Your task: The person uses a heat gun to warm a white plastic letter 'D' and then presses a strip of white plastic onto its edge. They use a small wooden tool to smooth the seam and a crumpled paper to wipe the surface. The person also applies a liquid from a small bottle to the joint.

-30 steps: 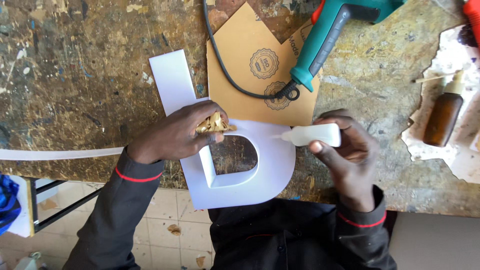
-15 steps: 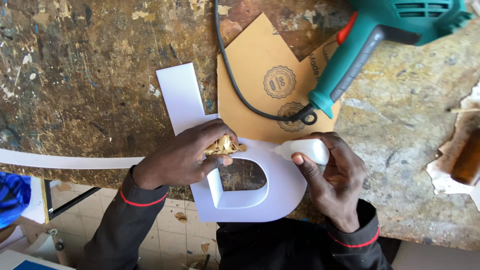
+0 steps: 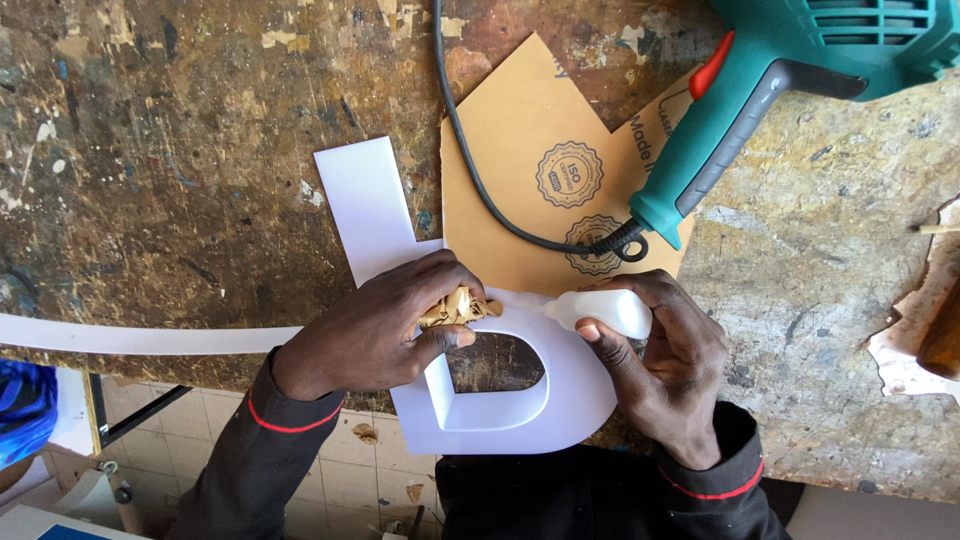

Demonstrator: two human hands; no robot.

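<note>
A white cut-out letter shape (image 3: 560,395) lies flat at the near edge of a worn workbench (image 3: 180,170). My left hand (image 3: 385,325) rests on the letter and pinches a crumpled tan wad (image 3: 458,307) against its surface. My right hand (image 3: 665,350) holds a small white squeeze bottle (image 3: 605,308), its nozzle pointing left and touching the top of the letter's round part. Both sleeves are dark with a red cuff line.
A tan sheet (image 3: 545,180) lies under the letter's far end. A teal heat gun (image 3: 790,90) rests on it at the upper right, its black cord (image 3: 480,170) curving across. A long white strip (image 3: 130,338) runs left. A brown bottle (image 3: 945,335) sits at the right edge.
The view has shifted, so the bench things sit further right and up in frame. My right hand has brought the bottle nozzle a little closer to the left hand.
</note>
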